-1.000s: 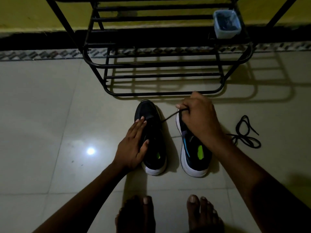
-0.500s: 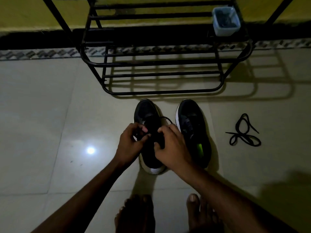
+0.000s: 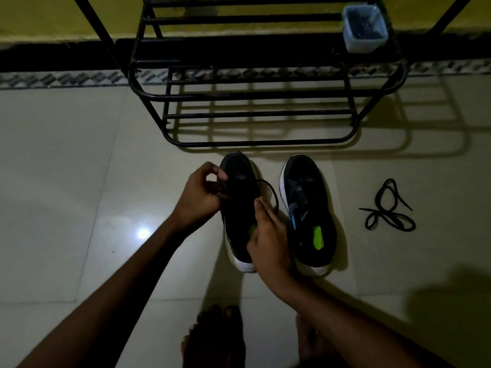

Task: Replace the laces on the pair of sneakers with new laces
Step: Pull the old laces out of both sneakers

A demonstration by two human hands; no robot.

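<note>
On the left, the pale glossy tiled floor (image 3: pixel 66 181) carries one bright spot of reflected light. The left hand (image 3: pixel 202 192) hovers at the left edge of a black mesh sneaker with a white sole (image 3: pixel 239 216). Its fingers are curled and the thumb and forefinger are closed on a thin black lace (image 3: pixel 273 193) at the eyelets. The lace loops out from the right side of that shoe and drops to just beside the fingertips of the right hand (image 3: pixel 268 243). This hand lies on the shoe's tongue and collar, its fingers nearly straight and close together, pressing down. Just below, two bare feet (image 3: pixel 212 338) show at the bottom edge. Just beside the first shoe, and parallel to it, stands a second black sneaker with a white sole, a blue stripe and a neon-green insole patch (image 3: pixel 308 208), toe pointing away, untouched. Beyond both toes stands a black metal tube shoe rack (image 3: pixel 252 142) against the wall. A small translucent bluish plastic tub (image 3: pixel 364 27) sits at the right end of an upper shelf. Farthest right, well apart from the shoes, a loose tangled black shoelace (image 3: pixel 388 211) lies on the floor.
</note>
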